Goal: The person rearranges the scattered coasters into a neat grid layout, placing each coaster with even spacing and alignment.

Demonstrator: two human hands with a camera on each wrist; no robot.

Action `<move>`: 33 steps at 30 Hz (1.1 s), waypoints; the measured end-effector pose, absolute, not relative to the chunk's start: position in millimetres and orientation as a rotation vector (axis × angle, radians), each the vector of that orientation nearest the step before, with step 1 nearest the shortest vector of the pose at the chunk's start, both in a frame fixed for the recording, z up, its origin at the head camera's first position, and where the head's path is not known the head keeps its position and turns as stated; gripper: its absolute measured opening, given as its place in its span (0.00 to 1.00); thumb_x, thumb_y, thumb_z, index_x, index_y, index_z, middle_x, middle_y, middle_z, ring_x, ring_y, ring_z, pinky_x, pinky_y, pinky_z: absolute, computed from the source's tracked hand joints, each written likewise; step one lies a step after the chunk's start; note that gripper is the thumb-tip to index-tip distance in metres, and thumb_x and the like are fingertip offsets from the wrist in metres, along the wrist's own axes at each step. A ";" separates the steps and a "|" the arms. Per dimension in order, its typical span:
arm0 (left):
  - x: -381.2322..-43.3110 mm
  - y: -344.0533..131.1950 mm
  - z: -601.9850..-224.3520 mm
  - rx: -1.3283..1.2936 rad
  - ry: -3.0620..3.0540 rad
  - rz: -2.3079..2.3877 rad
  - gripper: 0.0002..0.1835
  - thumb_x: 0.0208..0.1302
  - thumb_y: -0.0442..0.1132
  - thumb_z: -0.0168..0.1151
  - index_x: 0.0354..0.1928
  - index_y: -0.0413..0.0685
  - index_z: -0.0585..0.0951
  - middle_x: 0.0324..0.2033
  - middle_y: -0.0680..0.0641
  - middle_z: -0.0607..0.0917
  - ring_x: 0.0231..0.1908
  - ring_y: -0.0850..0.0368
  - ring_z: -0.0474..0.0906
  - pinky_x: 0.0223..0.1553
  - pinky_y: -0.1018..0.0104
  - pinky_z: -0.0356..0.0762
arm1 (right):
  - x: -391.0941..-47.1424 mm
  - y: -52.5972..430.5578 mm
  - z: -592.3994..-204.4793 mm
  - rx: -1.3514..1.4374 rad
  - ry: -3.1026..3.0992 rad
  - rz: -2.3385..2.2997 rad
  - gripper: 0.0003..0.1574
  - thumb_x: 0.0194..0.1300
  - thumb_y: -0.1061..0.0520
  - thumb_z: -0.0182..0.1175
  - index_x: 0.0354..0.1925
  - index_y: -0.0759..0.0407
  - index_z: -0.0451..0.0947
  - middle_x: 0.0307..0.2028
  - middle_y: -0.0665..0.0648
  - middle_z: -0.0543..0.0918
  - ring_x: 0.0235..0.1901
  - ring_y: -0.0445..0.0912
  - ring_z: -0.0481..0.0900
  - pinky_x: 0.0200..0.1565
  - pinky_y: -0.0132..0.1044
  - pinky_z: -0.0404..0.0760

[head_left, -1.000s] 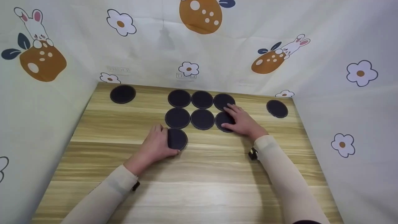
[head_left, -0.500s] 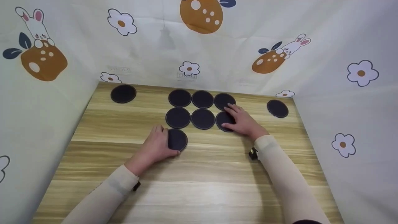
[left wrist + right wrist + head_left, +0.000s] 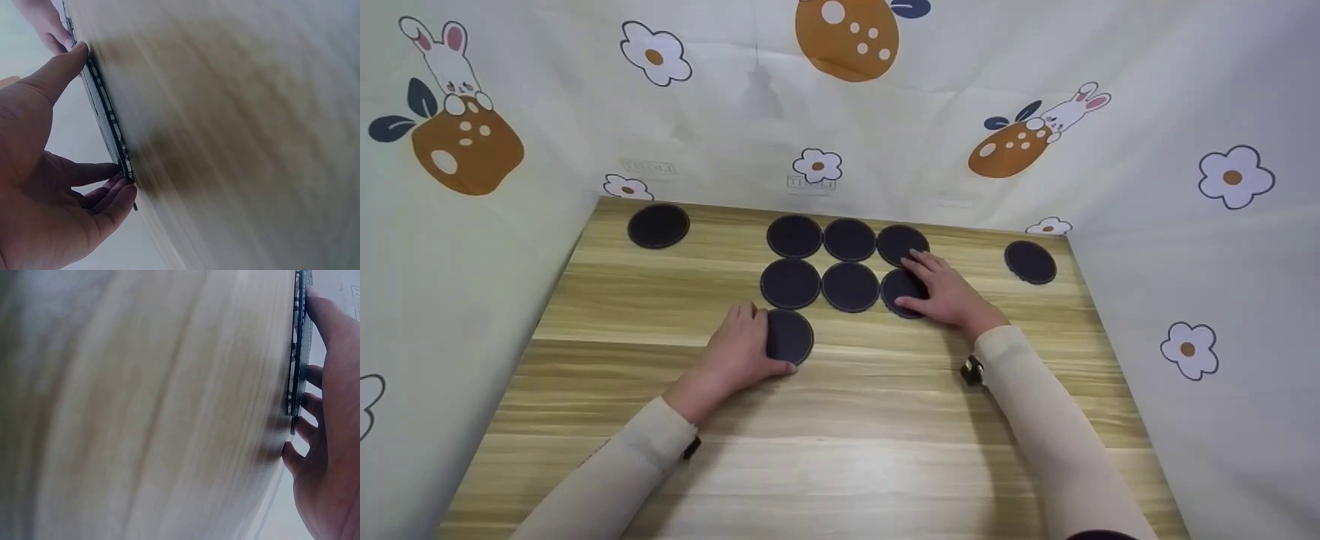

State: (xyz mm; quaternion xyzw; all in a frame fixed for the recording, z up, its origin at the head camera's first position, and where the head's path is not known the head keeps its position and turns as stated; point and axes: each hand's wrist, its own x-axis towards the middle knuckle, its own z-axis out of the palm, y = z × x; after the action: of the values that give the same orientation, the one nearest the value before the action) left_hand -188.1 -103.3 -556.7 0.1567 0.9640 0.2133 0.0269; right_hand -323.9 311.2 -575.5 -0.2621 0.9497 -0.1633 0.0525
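Flat round black coasters lie on a wooden table. My left hand (image 3: 735, 352) grips one coaster (image 3: 790, 337) by its edge, thumb at the near side and fingers at the far left side. In the left wrist view this coaster (image 3: 107, 115) is seen edge-on between thumb and fingers, close to the tabletop. My right hand (image 3: 949, 296) rests on the right coaster of the middle row (image 3: 894, 286), its thumb on that face. Its fingertips reach to the right coaster of the back row (image 3: 898, 241). In the right wrist view a coaster (image 3: 302, 349) also appears edge-on beside the fingers.
Two touching rows of three coasters, including the back-left one (image 3: 794, 236), stand above the left hand's coaster. Separate coasters lie at the far left (image 3: 658, 226) and far right (image 3: 1030, 262). Patterned cloth walls (image 3: 720, 120) enclose the wooden table (image 3: 840, 450) at back and sides.
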 end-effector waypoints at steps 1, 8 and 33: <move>-188.5 -103.7 -556.5 0.475 2.968 0.665 0.60 0.51 0.64 0.87 0.68 0.20 0.74 0.62 0.23 0.75 0.63 0.29 0.72 0.69 0.38 0.76 | -324.1 311.1 -575.5 -0.794 2.885 -0.496 0.57 0.74 0.27 0.66 0.86 0.54 0.63 0.87 0.62 0.58 0.85 0.65 0.53 0.82 0.65 0.56; -193.2 -109.4 -552.7 0.423 2.926 0.705 0.60 0.58 0.64 0.84 0.72 0.18 0.70 0.68 0.19 0.71 0.70 0.25 0.69 0.74 0.36 0.70 | -325.0 311.4 -575.3 -0.792 2.885 -0.484 0.58 0.74 0.27 0.66 0.87 0.54 0.63 0.87 0.62 0.57 0.85 0.65 0.53 0.82 0.65 0.56; -325.8 -248.3 -541.5 -0.311 2.971 1.248 0.39 0.79 0.55 0.65 0.77 0.32 0.70 0.76 0.26 0.64 0.77 0.26 0.63 0.77 0.29 0.62 | -323.4 310.9 -574.8 -0.793 2.886 -0.505 0.57 0.73 0.29 0.67 0.86 0.54 0.64 0.87 0.62 0.58 0.85 0.67 0.54 0.81 0.67 0.57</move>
State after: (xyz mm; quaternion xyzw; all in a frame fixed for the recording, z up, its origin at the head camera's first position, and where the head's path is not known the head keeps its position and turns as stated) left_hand -325.8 -248.3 -541.5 -0.0960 0.9166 0.3851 -0.0478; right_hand -323.4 310.9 -574.8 -0.2609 0.9495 -0.1661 0.0531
